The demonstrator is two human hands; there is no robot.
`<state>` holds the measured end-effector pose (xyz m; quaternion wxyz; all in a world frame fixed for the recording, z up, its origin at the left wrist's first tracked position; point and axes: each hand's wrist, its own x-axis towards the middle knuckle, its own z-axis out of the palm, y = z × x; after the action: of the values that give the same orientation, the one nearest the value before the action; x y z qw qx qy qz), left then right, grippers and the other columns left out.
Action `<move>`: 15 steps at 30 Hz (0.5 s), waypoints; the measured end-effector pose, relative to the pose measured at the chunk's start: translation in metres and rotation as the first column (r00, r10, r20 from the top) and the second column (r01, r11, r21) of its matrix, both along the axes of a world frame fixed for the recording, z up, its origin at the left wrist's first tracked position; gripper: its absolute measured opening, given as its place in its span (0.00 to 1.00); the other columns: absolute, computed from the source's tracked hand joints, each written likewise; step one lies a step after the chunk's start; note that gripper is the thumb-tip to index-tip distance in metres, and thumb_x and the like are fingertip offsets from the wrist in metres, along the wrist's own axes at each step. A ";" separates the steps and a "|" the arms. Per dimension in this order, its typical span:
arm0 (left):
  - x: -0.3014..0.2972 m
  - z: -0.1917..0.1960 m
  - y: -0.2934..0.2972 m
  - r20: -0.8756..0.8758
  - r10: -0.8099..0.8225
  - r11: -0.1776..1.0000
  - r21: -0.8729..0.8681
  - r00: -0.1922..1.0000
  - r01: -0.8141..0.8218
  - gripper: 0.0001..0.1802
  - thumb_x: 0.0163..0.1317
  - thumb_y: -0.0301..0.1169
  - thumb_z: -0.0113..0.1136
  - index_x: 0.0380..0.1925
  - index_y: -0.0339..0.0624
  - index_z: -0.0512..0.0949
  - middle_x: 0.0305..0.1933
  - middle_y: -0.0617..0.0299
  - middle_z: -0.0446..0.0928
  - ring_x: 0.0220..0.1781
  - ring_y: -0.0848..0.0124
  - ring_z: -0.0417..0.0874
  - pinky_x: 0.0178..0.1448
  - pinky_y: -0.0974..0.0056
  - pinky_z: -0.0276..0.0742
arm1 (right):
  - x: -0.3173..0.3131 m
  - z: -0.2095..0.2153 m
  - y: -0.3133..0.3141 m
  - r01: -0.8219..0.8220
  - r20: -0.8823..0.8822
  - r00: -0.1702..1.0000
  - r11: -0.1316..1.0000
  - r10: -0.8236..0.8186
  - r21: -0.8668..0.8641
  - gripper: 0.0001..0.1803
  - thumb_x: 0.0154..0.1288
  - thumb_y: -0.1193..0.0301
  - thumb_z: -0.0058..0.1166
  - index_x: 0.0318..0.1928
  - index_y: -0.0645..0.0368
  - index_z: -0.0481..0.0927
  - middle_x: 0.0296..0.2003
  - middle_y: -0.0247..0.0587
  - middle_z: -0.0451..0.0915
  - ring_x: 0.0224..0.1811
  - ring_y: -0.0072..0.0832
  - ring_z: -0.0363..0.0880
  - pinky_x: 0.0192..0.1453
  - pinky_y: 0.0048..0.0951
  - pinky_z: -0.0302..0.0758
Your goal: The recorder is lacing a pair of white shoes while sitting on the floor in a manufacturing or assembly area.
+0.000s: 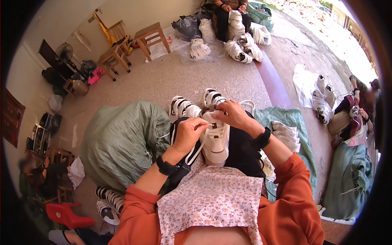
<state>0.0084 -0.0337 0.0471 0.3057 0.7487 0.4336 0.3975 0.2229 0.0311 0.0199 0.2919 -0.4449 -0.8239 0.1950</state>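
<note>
Between our black-trousered thighs point(241, 159) sits a white lace-up sneaker point(215, 148), its thin white lace point(210, 125) pinched in our left hand point(188, 132), while our right hand point(234, 115) bends its fingers against the shoe's far end, pinching what we cannot tell. Around us spreads a speckled grey-brown floor point(179, 77), bearing a bulging sage-green fabric sack point(122, 139) at our left and a square brown wooden stool point(148, 34) near the cream wall point(151, 14).

White lace-up shoe point(215, 149): partly hidden by right hand point(233, 115). Brown-topped co-worker point(223, 24): head cut off by upper edge. Maroon-sleeved co-worker point(347, 105): face blurred.
</note>
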 end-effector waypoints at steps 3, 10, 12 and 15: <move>0.008 -0.010 0.008 -0.099 0.016 0.978 0.209 0.995 0.005 0.04 0.52 0.21 0.66 0.30 0.36 0.82 0.32 0.59 0.81 0.33 0.69 0.81 0.39 0.66 0.76 | -0.001 0.008 0.001 -0.018 -0.015 1.000 0.997 0.017 -0.075 0.23 0.55 0.54 0.62 0.40 0.61 0.80 0.30 0.47 0.80 0.38 0.43 0.80 0.46 0.42 0.71; 0.008 -0.031 0.012 -0.119 0.036 0.975 0.223 0.992 -0.009 0.04 0.51 0.20 0.65 0.28 0.36 0.79 0.32 0.57 0.79 0.34 0.61 0.81 0.39 0.64 0.76 | -0.009 -0.009 0.001 -0.155 -0.335 0.941 0.939 0.046 -0.306 0.19 0.58 0.64 0.64 0.43 0.62 0.73 0.29 0.34 0.74 0.32 0.20 0.72 0.35 0.25 0.70; 0.009 -0.029 0.011 -0.094 0.056 0.980 0.193 0.994 -0.037 0.04 0.52 0.20 0.64 0.28 0.36 0.80 0.32 0.57 0.78 0.33 0.61 0.81 0.38 0.63 0.75 | -0.009 -0.008 0.001 -0.181 -0.410 0.912 0.890 -0.008 -0.419 0.18 0.59 0.64 0.64 0.42 0.61 0.73 0.30 0.32 0.73 0.33 0.18 0.70 0.35 0.24 0.69; 0.009 -0.034 0.013 -0.094 0.035 0.972 0.235 0.995 -0.012 0.04 0.52 0.20 0.64 0.28 0.36 0.80 0.32 0.56 0.78 0.33 0.61 0.81 0.37 0.63 0.75 | -0.009 -0.017 0.006 -0.258 -0.536 0.842 0.825 -0.064 -0.503 0.14 0.61 0.66 0.62 0.40 0.58 0.72 0.32 0.28 0.73 0.36 0.15 0.70 0.38 0.21 0.69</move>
<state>0.0175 -0.0209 0.0130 0.1889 0.7927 0.4071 0.4125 0.2143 0.0367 0.0031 0.3549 -0.3940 -0.6397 0.5564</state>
